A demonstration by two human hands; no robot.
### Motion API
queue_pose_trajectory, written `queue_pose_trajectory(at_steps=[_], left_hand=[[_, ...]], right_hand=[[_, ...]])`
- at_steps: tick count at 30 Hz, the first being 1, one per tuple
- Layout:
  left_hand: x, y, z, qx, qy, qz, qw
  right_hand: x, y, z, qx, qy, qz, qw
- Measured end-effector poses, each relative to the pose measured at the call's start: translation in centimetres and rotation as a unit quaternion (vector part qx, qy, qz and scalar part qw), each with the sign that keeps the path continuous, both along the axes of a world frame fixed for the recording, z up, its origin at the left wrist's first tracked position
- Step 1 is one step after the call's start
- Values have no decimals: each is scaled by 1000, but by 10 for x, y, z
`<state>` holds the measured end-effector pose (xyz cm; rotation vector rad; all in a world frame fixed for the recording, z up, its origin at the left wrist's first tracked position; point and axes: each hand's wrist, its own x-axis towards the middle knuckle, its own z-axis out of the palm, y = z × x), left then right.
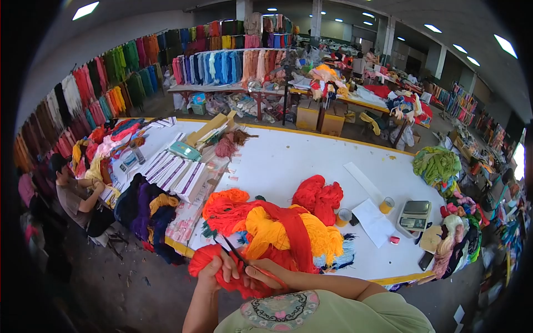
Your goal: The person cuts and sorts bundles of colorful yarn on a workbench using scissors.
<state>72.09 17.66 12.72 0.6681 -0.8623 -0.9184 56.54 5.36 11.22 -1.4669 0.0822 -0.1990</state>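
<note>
Red yarn bundle point(202, 258) sits at the near edge of the worktop point(272, 164), fingers of the left hand point(215, 274) closed around it; fingers of the right hand point(265, 272) hold scissors point(239, 254). Cutting appears in hand; next move likely calls for taut yarn

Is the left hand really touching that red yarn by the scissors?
Touching: the head view shows the left hand closed on the red yarn, with no gap.

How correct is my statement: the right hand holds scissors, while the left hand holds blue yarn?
Only the colour is wrong: the head view shows the left hand holding red yarn, while the right hand holds scissors.
</note>
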Motion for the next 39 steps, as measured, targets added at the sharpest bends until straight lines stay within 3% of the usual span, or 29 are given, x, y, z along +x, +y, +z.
queue_pose_trajectory(at_steps=[3, 7, 15, 21, 23, 27, 29, 31, 32, 34, 37, 39], left_hand=[[-3, 0, 11, 18, 17, 2, 1000], [7, -5, 13, -53, 76, 117, 989], [-4, -11, 8, -37, 56, 113, 991], [-12, -14, -8, 6, 51, 70, 996], [-14, -18, -9, -17, 48, 68, 996], [-7, -18, -9, -30, 74, 77, 994], [0, -19, -9, -50, 26, 77, 995], [-15, -20, -1, 19, -14, 172, 985], [-14, -13, 22, 33, -156, 181, 971], [-19, -13, 44, 69, -364, 211, 904], [-30, -27, 46, 121, -524, 286, 793], [-24, -33, 33, 136, -585, 327, 730]], right_hand=[[-11, -4, 17, 15, 61, 35, 997], [-13, 1, 13, 21, 101, 39, 994], [-23, -3, 31, 16, 155, 40, 987], [-15, -2, 24, 51, 122, 24, 991], [-13, -3, 15, 17, 121, 0, 993], [-18, -5, 24, 117, 116, -25, 986], [-14, -14, 28, 43, 55, -71, 995], [-5, -32, 26, -6, -70, -92, 993], [2, -39, 30, -62, -119, -106, 985], [11, -47, 35, -175, -219, -140, 950], [10, -36, 36, -308, -201, -65, 928], [7, -31, 40, -289, -128, -24, 949]])
